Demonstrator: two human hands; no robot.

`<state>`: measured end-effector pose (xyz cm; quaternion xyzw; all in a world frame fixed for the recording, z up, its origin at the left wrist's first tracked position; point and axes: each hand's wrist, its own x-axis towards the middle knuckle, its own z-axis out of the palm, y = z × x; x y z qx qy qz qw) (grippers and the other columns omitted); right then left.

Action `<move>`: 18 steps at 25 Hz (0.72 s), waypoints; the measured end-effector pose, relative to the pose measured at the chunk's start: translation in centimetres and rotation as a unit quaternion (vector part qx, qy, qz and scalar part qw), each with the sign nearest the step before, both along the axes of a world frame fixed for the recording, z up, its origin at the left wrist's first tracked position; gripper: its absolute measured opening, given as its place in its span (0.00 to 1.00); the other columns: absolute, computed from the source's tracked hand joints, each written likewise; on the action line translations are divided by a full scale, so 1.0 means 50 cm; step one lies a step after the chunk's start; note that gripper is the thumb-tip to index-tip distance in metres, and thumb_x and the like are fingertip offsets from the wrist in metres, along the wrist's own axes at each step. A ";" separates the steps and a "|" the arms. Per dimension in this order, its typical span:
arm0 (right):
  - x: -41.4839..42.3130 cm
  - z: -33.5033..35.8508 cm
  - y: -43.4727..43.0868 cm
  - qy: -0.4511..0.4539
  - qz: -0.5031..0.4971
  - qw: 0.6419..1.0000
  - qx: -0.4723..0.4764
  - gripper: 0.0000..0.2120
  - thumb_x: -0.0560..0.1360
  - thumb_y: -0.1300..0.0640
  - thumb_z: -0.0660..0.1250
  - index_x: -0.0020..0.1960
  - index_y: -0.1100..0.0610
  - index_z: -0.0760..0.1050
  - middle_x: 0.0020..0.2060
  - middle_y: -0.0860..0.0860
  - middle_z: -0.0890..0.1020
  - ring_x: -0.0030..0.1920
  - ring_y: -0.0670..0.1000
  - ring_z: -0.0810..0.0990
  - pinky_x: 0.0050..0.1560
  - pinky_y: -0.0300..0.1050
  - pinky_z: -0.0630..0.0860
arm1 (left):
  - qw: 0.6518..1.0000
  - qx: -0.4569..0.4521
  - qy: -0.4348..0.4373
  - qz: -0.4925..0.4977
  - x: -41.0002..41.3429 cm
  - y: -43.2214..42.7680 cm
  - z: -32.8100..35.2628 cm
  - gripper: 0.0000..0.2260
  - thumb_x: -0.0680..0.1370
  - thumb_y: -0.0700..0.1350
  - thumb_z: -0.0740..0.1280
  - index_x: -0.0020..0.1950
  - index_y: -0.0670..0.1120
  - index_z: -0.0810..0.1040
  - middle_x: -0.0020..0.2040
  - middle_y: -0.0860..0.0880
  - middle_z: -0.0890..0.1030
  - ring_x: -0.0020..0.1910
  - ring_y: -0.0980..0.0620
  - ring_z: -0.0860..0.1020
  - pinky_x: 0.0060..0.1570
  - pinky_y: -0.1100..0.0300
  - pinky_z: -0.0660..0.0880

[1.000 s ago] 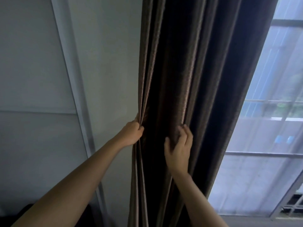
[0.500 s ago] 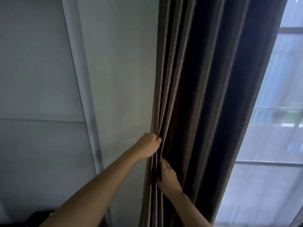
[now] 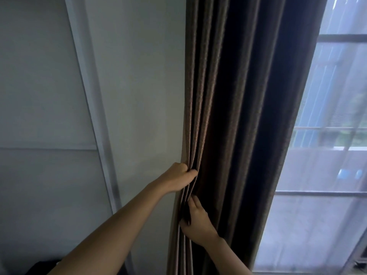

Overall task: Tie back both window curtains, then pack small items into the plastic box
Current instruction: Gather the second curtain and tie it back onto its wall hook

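Dark curtain (image 3: 238, 116) hangs centre frame, bunched in folds. Left hand (image 3: 176, 178) grips its left edge, fingers curled around the folds. Just below, right hand (image 3: 198, 223) pinches those pleats, thumb underneath.

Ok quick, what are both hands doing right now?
Left hand: gripping the curtain edge folds.
Right hand: pinching the same curtain folds, just below.

1. I see the right hand (image 3: 198, 223) has dropped from the curtain's (image 3: 238, 96) middle folds to its wall-side edge, just below the left hand (image 3: 178, 178).
2. It now pinches the gathered folds there instead of lying spread on the cloth.
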<state>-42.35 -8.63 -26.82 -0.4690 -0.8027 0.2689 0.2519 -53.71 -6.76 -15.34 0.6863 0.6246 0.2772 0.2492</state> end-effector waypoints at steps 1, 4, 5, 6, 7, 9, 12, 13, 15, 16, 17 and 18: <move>-0.002 0.004 -0.005 -0.003 0.003 1.000 -0.006 0.36 0.72 0.60 0.65 0.76 0.54 0.52 0.73 0.50 0.57 0.72 0.54 0.63 0.69 0.42 0.62 | 1.000 -0.004 0.019 -0.014 0.001 -0.002 0.000 0.13 0.73 0.52 0.62 0.36 0.44 0.66 0.34 0.46 0.69 0.31 0.49 0.67 0.33 0.54 0.64; -0.002 0.006 -0.014 -0.022 0.030 0.998 -0.041 0.41 0.71 0.65 0.65 0.77 0.54 0.46 0.76 0.51 0.49 0.75 0.55 0.55 0.72 0.42 0.57 | 0.997 0.015 0.074 -0.032 0.008 -0.001 -0.003 0.16 0.74 0.54 0.63 0.36 0.42 0.70 0.34 0.43 0.72 0.31 0.46 0.71 0.32 0.53 0.68; 0.005 0.005 -0.015 -0.027 0.039 0.998 -0.029 0.42 0.70 0.66 0.65 0.77 0.54 0.46 0.76 0.50 0.49 0.75 0.54 0.54 0.72 0.40 0.55 | 0.996 0.027 0.086 -0.024 0.007 0.001 -0.004 0.16 0.76 0.52 0.62 0.34 0.42 0.67 0.33 0.43 0.71 0.30 0.47 0.70 0.32 0.53 0.67; 0.015 0.008 -0.014 -0.018 0.030 0.999 0.016 0.41 0.70 0.67 0.64 0.77 0.54 0.48 0.76 0.48 0.49 0.76 0.53 0.53 0.73 0.40 0.54 | 0.995 0.037 0.096 -0.012 0.002 0.003 -0.005 0.17 0.78 0.50 0.60 0.32 0.42 0.64 0.31 0.45 0.69 0.29 0.48 0.68 0.32 0.54 0.66; 0.025 0.013 -0.010 0.009 -0.008 0.995 0.100 0.40 0.69 0.67 0.65 0.76 0.55 0.52 0.75 0.46 0.51 0.75 0.51 0.53 0.74 0.41 0.53 | 0.994 0.043 0.105 -0.002 -0.005 0.004 -0.005 0.17 0.79 0.48 0.59 0.32 0.43 0.62 0.31 0.46 0.68 0.29 0.49 0.67 0.33 0.55 0.65; 0.046 0.043 0.011 0.119 -0.147 0.947 0.259 0.34 0.69 0.68 0.66 0.73 0.57 0.61 0.74 0.51 0.56 0.74 0.49 0.55 0.74 0.46 0.57 | 0.993 0.041 0.109 0.006 -0.028 0.007 -0.006 0.15 0.80 0.47 0.57 0.35 0.42 0.65 0.32 0.46 0.69 0.31 0.49 0.69 0.35 0.55 0.66; 0.070 0.134 0.072 0.225 -0.244 0.896 0.294 0.29 0.74 0.66 0.65 0.72 0.59 0.59 0.72 0.58 0.61 0.72 0.54 0.62 0.71 0.47 0.62 | 0.995 0.032 0.097 0.013 -0.056 0.011 -0.010 0.13 0.80 0.46 0.56 0.39 0.40 0.69 0.35 0.43 0.71 0.34 0.48 0.70 0.38 0.55 0.67; 0.080 0.161 0.098 0.227 -0.234 0.912 0.248 0.30 0.75 0.64 0.64 0.73 0.58 0.55 0.71 0.59 0.64 0.69 0.55 0.67 0.69 0.48 0.66 | 0.995 0.033 0.096 0.015 -0.061 0.013 -0.012 0.13 0.80 0.46 0.55 0.39 0.41 0.68 0.34 0.44 0.70 0.33 0.49 0.70 0.37 0.56 0.66; 0.101 0.181 0.141 0.203 -0.201 0.947 0.149 0.31 0.76 0.61 0.63 0.74 0.55 0.52 0.64 0.59 0.74 0.60 0.57 0.77 0.62 0.54 0.74 | 0.994 0.037 0.095 0.024 -0.066 0.017 -0.015 0.14 0.80 0.46 0.55 0.37 0.42 0.65 0.33 0.46 0.69 0.32 0.50 0.68 0.36 0.57 0.65; 0.107 0.176 0.150 0.163 -0.187 0.961 0.124 0.30 0.76 0.62 0.63 0.74 0.56 0.53 0.60 0.60 0.77 0.56 0.59 0.79 0.58 0.57 0.77 | 0.995 0.038 0.089 0.029 -0.068 0.022 -0.017 0.14 0.80 0.47 0.55 0.36 0.43 0.64 0.33 0.47 0.69 0.32 0.50 0.68 0.37 0.57 0.65; 0.105 0.156 0.149 0.109 -0.173 0.971 0.122 0.29 0.75 0.62 0.62 0.73 0.58 0.56 0.56 0.60 0.80 0.53 0.61 0.80 0.55 0.57 0.78 | 0.996 0.037 0.079 0.033 -0.069 0.026 -0.019 0.14 0.80 0.47 0.55 0.36 0.43 0.64 0.33 0.47 0.69 0.32 0.50 0.68 0.37 0.56 0.66; 0.097 0.125 0.141 0.066 -0.155 0.978 0.126 0.28 0.75 0.63 0.62 0.73 0.58 0.58 0.55 0.60 0.81 0.52 0.62 0.81 0.54 0.56 0.78 | 0.996 0.033 0.070 0.034 -0.068 0.031 -0.021 0.14 0.80 0.47 0.54 0.36 0.43 0.65 0.33 0.47 0.69 0.32 0.50 0.68 0.37 0.56 0.66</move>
